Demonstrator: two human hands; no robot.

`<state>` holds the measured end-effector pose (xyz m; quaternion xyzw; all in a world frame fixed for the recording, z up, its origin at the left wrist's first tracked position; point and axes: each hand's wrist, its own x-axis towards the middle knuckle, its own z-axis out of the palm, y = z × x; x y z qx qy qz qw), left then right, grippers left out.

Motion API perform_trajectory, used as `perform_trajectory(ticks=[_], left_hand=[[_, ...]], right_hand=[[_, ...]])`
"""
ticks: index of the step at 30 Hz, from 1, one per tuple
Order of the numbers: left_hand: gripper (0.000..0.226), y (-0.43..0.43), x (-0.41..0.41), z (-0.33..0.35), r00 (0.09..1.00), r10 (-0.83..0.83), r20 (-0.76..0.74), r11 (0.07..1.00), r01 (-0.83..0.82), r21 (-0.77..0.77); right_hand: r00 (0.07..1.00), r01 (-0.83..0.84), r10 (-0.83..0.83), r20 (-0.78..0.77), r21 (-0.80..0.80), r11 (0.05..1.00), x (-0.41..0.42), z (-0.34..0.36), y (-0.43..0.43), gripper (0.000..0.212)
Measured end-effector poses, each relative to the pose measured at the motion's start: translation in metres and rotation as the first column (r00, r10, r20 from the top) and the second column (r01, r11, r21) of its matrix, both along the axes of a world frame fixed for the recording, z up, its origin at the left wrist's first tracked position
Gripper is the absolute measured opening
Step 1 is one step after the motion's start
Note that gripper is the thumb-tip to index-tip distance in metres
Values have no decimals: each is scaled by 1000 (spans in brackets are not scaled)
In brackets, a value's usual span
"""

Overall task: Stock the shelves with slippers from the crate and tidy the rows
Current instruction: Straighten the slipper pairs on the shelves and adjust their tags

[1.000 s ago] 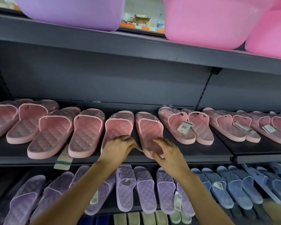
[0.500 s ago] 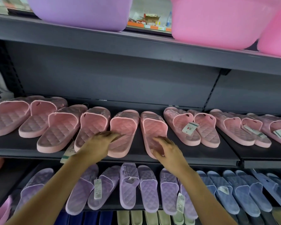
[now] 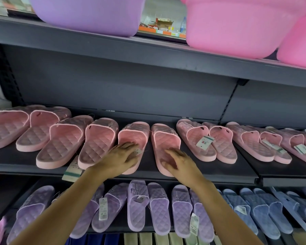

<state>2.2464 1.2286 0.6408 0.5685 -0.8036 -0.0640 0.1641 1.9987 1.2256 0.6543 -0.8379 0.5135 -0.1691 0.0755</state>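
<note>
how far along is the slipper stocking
Done: pink quilted slippers line the dark metal shelf; lilac slippers and blue slippers fill the row below. In hand: the left hand and right hand press the middle pair, apparently squaring it. Left: the skewed pairs at the left; no crate shows.

Dark grey metal shelving unit [image 3: 240,174] fills the view. Its flat back panel [image 3: 113,85] rises right above the left hand [image 3: 120,156] & right hand [image 3: 178,161], w/ an upper shelf board [image 3: 95,48] higher still. Up & outward of the right hand, a slotted seam [image 3: 228,103] splits two bays under a bracket [image 3: 241,82]. Far out past the left hand: a perforated upright [image 3: 7,76]. At top, a blurry far aisle w/ an orange price strip [image 3: 148,30]. Light soft & even, faint sheen on the board's edge.
</note>
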Motion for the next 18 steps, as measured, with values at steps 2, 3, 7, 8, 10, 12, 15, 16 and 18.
perform_trajectory(ticks=[2, 3, 7, 8, 10, 12, 15, 16, 18], left_hand=[[88, -9, 1, -6, 999, 2, 53, 1000, -1, -15], [87, -11, 1, -8, 999, 6, 52, 1000, -5, -24], [94, -6, -8, -6, 999, 47, -1, 997, -47, -67], [96, -5, -11, -5, 998, 63, -6, 995, -63, -71], [100, -7, -16, -5, 996, 87, -25, 995, -88, -56], [102, -13, -22, -8, 992, 122, -26, 992, -123, -40], [102, -24, -35, -15, 979, 198, -38, 979, -200, -47], [102, -27, -39, -17, 977, 210, -32, 976, -211, -46], [102, -34, -44, -19, 977, 213, -23, 976, -214, -41]], right_hand=[[999, -20, 22, -43, 38, 999, 0, -2, -5, 65], [998, -34, 36, -47, 51, 998, 0, -5, -7, 77], [1000, -25, 26, -16, 79, 997, 2, -21, -9, 99], [1000, -24, 24, -7, 42, 999, 3, -26, -12, 104], [1000, 0, 0, -4, 13, 1000, 5, -36, -19, 110], [999, 33, -33, 3, 22, 999, 8, -39, -22, 110], [999, 51, -50, -11, 39, 998, 15, -39, -26, 102], [998, 63, -62, -24, 60, 996, 18, -38, -28, 95], [998, 68, -67, -20, 61, 996, 21, -41, -35, 87]])
